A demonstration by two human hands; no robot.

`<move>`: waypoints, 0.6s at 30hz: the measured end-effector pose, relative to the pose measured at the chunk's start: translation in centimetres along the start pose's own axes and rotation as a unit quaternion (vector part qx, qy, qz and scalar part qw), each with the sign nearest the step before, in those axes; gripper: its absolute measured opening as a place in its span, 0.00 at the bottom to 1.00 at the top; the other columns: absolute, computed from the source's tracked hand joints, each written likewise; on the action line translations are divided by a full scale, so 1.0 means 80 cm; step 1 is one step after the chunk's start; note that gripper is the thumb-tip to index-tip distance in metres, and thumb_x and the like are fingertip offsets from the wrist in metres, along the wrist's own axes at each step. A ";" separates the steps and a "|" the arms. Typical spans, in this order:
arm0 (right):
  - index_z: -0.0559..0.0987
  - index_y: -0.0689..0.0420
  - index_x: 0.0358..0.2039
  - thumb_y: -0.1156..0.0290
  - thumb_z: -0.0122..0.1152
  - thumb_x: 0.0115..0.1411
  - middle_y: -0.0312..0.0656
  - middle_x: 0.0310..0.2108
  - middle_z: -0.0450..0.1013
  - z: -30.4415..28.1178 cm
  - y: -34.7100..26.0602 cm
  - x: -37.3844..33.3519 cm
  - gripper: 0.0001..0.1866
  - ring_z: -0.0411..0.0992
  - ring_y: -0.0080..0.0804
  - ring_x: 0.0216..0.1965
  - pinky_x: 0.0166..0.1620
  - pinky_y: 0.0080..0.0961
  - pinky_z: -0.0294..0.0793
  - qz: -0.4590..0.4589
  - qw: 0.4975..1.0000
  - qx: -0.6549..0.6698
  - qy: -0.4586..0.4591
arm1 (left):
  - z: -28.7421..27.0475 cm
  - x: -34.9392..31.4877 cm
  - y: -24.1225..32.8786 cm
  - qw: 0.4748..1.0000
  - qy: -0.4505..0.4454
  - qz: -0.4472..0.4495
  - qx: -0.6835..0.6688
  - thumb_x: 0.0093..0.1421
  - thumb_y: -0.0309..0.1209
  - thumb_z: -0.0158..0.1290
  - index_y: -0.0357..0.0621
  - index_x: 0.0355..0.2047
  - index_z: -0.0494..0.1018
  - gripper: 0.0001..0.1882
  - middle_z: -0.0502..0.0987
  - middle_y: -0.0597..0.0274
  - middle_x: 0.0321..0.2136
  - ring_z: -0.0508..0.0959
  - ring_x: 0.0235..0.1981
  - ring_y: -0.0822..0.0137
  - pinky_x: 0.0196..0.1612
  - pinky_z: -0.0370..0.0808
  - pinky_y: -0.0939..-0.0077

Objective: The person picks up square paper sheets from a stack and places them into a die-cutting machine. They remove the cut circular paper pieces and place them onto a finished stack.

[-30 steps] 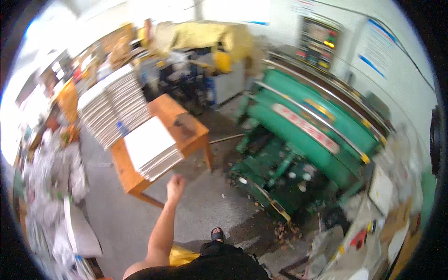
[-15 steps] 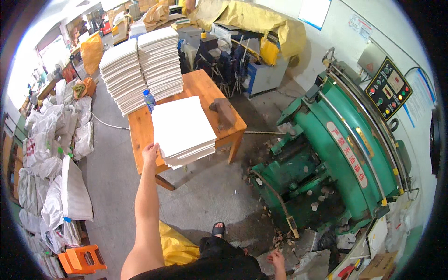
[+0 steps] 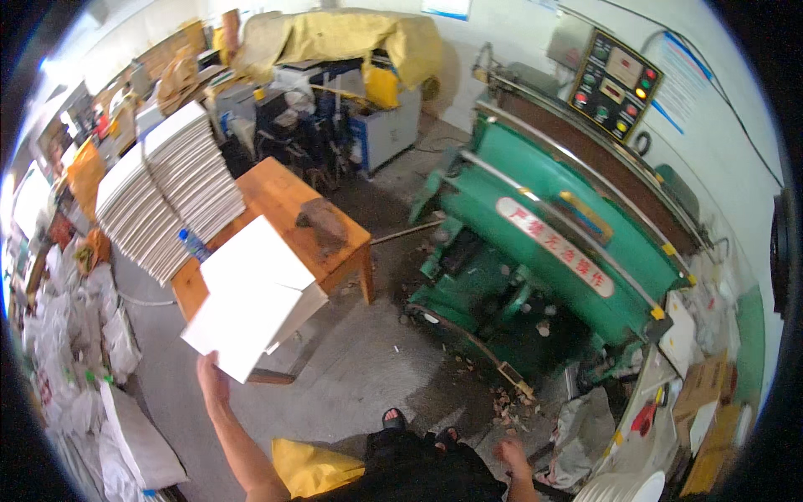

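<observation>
White sheet [image 3: 232, 333] gripped in our left hand [image 3: 213, 381]
At near left, it overlaps the stack [image 3: 259, 247] on the wooden table [image 3: 280, 188]; our right hand [image 3: 512, 456], near right, looks loosely curled, contents we cannot tell.

A crumpled yellow tarpaulin [image 3: 364, 40] drapes over a boxy grey-and-blue cabinet [image 3: 391, 134] by the white wall [image 3: 498, 42]. White plastic sacks [image 3: 71, 326] line the left side; a brown cardboard box [image 3: 703, 385] sits at far right.
</observation>
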State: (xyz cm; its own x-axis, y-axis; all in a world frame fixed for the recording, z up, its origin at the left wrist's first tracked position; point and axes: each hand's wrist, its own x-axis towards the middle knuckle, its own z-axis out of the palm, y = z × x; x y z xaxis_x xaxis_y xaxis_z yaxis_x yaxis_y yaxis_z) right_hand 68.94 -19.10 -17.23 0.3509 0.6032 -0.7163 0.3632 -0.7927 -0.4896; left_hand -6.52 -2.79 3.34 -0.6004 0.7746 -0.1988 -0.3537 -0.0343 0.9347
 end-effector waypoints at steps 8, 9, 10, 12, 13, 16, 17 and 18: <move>0.75 0.61 0.50 0.61 0.56 0.65 0.39 0.43 0.76 -0.139 -0.324 -0.150 0.19 0.74 0.27 0.42 0.46 0.26 0.74 -0.317 0.914 0.249 0.050 | 0.252 -0.042 0.046 0.973 -0.177 0.033 -0.142 0.65 0.37 0.48 0.39 0.60 0.60 0.26 0.70 0.55 0.53 0.71 0.53 0.61 0.55 0.69 0.66; 0.75 0.61 0.50 0.61 0.56 0.65 0.41 0.45 0.76 -0.160 -0.352 -0.159 0.19 0.74 0.29 0.45 0.47 0.28 0.75 -0.318 0.885 0.336 0.042 | 0.285 -0.061 0.038 0.970 -0.196 0.013 -0.142 0.64 0.38 0.49 0.37 0.64 0.52 0.32 0.65 0.51 0.56 0.66 0.57 0.55 0.58 0.66 0.60; 0.74 0.64 0.51 0.61 0.55 0.66 0.44 0.46 0.75 -0.183 -0.358 -0.146 0.20 0.74 0.34 0.47 0.48 0.31 0.75 -0.358 0.849 0.387 0.036 | 0.303 -0.064 0.019 0.969 -0.219 -0.003 -0.110 0.63 0.39 0.51 0.38 0.66 0.49 0.37 0.63 0.50 0.58 0.64 0.59 0.52 0.60 0.64 0.58; 0.69 0.66 0.56 0.61 0.55 0.66 0.48 0.50 0.72 -0.226 -0.389 -0.122 0.25 0.72 0.39 0.51 0.53 0.36 0.73 -0.357 0.817 0.447 0.074 | 0.345 -0.107 -0.015 0.979 -0.189 -0.069 -0.022 0.58 0.35 0.57 0.38 0.66 0.50 0.40 0.63 0.48 0.58 0.64 0.59 0.50 0.61 0.65 0.52; 0.67 0.66 0.57 0.61 0.57 0.65 0.49 0.51 0.71 -0.247 -0.393 -0.091 0.26 0.71 0.39 0.52 0.54 0.36 0.72 -0.360 0.787 0.494 0.077 | 0.358 -0.127 -0.038 0.966 -0.219 -0.128 -0.045 0.57 0.32 0.57 0.37 0.64 0.54 0.37 0.64 0.49 0.57 0.65 0.58 0.51 0.60 0.66 0.53; 0.68 0.68 0.54 0.62 0.61 0.61 0.50 0.49 0.69 -0.297 -0.398 0.031 0.27 0.70 0.42 0.51 0.54 0.34 0.71 -0.268 0.772 0.562 0.128 | 0.413 -0.204 -0.091 0.946 -0.252 -0.203 0.001 0.59 0.30 0.55 0.35 0.60 0.58 0.31 0.70 0.50 0.54 0.72 0.54 0.56 0.54 0.74 0.62; 0.67 0.69 0.54 0.63 0.63 0.59 0.53 0.51 0.67 -0.315 -0.388 0.082 0.29 0.68 0.44 0.52 0.55 0.35 0.70 -0.230 0.779 0.570 0.121 | 0.418 -0.217 -0.115 0.920 -0.305 -0.242 -0.040 0.59 0.29 0.54 0.34 0.59 0.59 0.29 0.72 0.53 0.50 0.75 0.50 0.59 0.47 0.78 0.69; 0.68 0.68 0.52 0.62 0.64 0.57 0.53 0.49 0.67 -0.336 -0.367 0.143 0.29 0.69 0.44 0.50 0.53 0.36 0.71 -0.175 0.817 0.530 0.144 | 0.440 -0.241 -0.119 0.909 -0.318 -0.270 -0.016 0.60 0.28 0.53 0.35 0.58 0.61 0.26 0.74 0.56 0.46 0.77 0.44 0.63 0.36 0.79 0.75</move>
State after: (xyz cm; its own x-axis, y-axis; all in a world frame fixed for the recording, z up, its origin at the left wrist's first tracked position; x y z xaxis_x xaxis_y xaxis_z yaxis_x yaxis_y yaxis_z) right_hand 85.49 13.42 2.32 0.6300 0.6837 -0.3683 -0.4139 -0.1057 -0.9042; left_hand 33.66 4.82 8.64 0.1993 0.8923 -0.4049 -0.5002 0.4480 0.7410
